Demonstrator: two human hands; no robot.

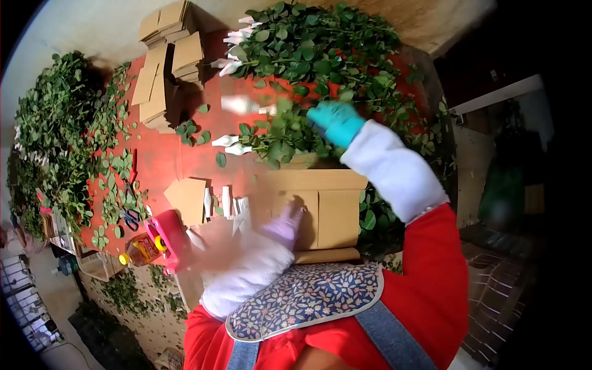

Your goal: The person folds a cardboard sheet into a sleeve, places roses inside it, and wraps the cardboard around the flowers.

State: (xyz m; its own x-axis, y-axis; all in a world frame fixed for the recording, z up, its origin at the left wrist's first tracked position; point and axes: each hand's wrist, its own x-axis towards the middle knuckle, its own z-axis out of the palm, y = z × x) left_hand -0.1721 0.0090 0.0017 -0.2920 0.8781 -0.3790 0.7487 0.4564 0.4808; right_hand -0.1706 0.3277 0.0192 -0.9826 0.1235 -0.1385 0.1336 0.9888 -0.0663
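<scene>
My right hand, in a teal glove, is closed at the leafy end of a rose stem. Its white-sleeved bud points left and is blurred by motion. Just below lie more roses with white-sleeved buds on the red table. In a lavender glove, my left hand is over an opened cardboard sheet, fingers stretched out and partly blurred; whether it touches the sheet I cannot tell. Left of it are several white sleeved pieces beside a smaller cardboard piece.
Stacks of folded cardboard stand at the back left. Leafy rose stems are heaped at the back, with another pile of greenery at far left. Scissors, a pink container and a yellow-capped bottle are at the left edge.
</scene>
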